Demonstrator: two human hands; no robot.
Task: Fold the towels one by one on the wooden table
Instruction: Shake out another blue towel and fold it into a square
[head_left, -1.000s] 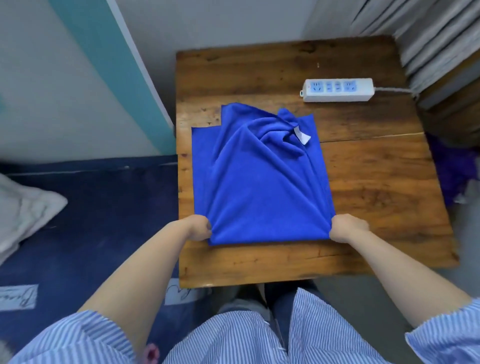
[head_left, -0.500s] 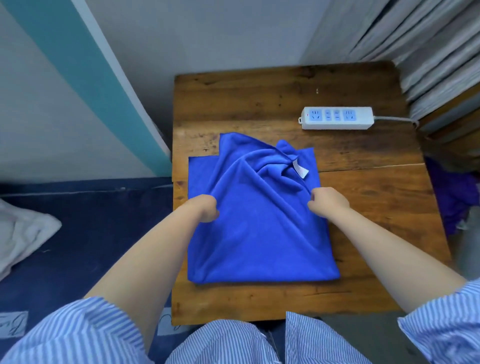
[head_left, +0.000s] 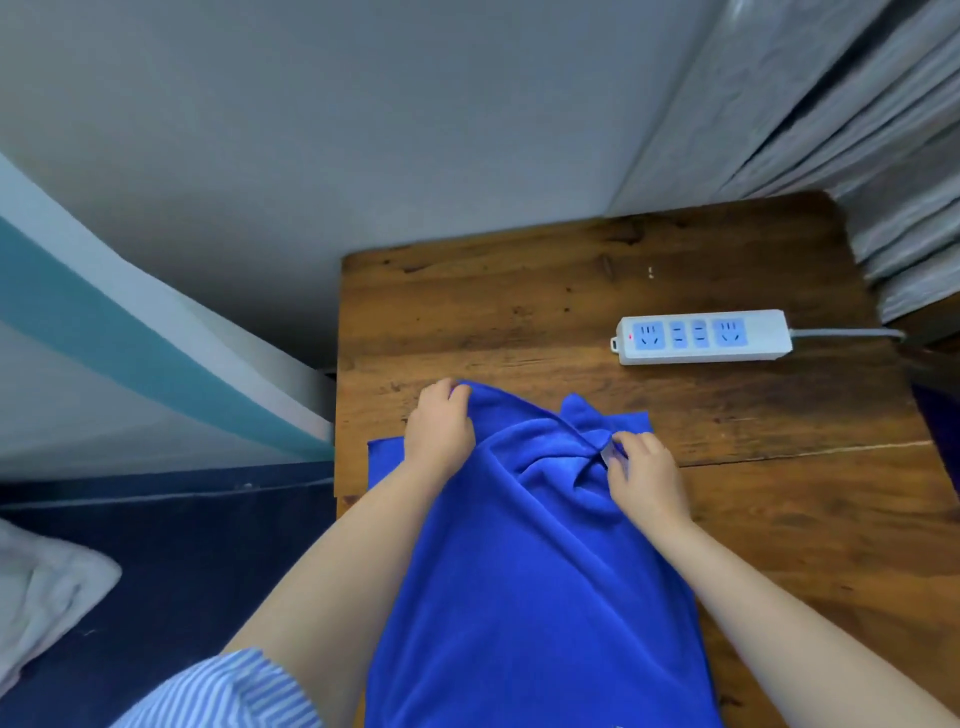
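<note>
The blue towel (head_left: 524, 571) is being folded on the wooden table (head_left: 519, 312). The far edge is bunched up and full of wrinkles, so it looks like the top layer is being pulled straight before the next fold is made.

The far left corner of the towel is being gripped by the left hand (head_left: 440, 426). Its fingers are curled over the cloth there. A fold near the far right side is being pinched by the right hand (head_left: 647, 475), right beside the small white tag (head_left: 607, 453). Both hands are lying on top of the towel, at its far end. The rest of the cloth is lying between the two arms and running down toward the person's body. A flat bottom layer is sticking out to the left of the left hand and past the right hand.

To do this step well, both corners should probably be pulled outward and away at the same time, so the lump in the middle is being smoothed flat. The top corners should be lined up with the bottom layer underneath. The pull should be gentle, or the whole towel may be dragged across the table.

A white power strip (head_left: 701, 336) is lying well apart from the towel, farther back on the right. It should be kept clear of the cloth.
</note>
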